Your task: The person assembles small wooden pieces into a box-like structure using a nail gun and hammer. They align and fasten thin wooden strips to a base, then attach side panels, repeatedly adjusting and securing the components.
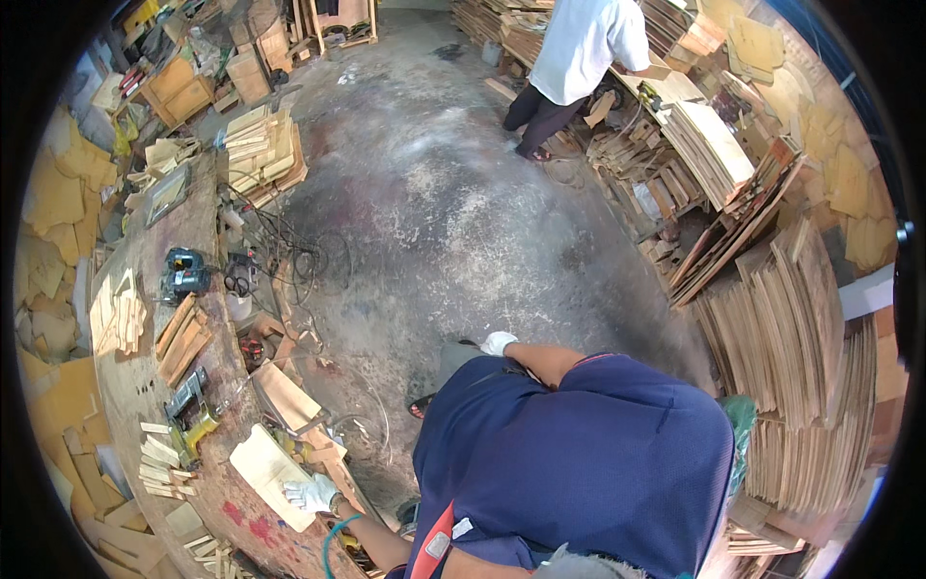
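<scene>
My left hand (311, 493), in a white glove, rests on a pale wooden board (268, 468) at the near end of the workbench. Its fingers lie spread over the board's surface. Farther forward, my right hand (499, 343), also gloved, is beside my knee, above the concrete floor. Its fingers are too small and partly hidden to read. Left of the board lie small wooden strips (162, 463) and a yellow-and-dark power tool (198, 410). Just beyond the board is another plank (286, 396).
A blue power tool (183, 275) and wood pieces (118, 314) lie on the workbench (220, 347). Cables (304, 256) trail over the floor (434, 222). Tall board stacks (772, 338) stand at right. Another person (584, 58) works at the far right bench.
</scene>
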The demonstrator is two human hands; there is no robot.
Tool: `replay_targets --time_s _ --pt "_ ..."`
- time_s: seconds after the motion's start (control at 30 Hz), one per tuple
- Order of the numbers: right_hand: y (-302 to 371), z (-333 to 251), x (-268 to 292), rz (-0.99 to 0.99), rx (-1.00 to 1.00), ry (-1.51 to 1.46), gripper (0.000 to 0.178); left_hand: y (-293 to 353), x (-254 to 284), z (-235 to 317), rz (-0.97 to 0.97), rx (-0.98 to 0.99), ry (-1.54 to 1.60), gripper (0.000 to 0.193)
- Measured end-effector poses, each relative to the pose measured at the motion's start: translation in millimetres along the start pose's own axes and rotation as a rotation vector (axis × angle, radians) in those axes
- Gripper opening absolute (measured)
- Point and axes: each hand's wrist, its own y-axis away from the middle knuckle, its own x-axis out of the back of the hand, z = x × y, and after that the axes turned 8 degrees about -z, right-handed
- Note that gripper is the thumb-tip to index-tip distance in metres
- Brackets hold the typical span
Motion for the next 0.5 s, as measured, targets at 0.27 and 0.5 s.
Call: replay_targets --time_s 0.27,0.5 --pt "7.0 36.3 6.3 -0.034 -0.018 -0.047 0.041 9.5 24.9 16.2 -0.125 0.039 0.158 0.092" --pt "23.7 63.4 26.8 -0.014 0.138 -0.112 0.035 153.7 33.1 140.3 -0.012 -0.217 0.343 0.09"
